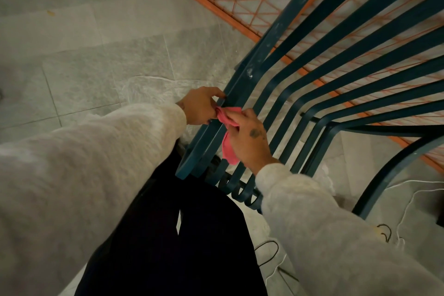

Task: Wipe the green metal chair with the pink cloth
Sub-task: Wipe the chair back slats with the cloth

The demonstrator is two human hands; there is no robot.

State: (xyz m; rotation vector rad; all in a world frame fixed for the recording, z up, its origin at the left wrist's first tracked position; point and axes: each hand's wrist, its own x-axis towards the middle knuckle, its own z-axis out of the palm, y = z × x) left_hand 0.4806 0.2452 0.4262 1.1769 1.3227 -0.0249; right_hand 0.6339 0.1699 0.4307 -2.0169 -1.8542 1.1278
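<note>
A: Entry: where is your pink cloth (228, 151)?
B: Bunched in your right hand (249, 138), against a slat of the green metal chair (263, 55).
A: Left hand (200, 106)?
B: Fingers curled round the chair's edge rail, just beside the cloth.

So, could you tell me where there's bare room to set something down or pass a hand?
Bare tiled floor left of the chair, below the orange mesh panel. Slat gaps right of the right hand are open. Crowded where left hand and pink cloth meet.
</note>
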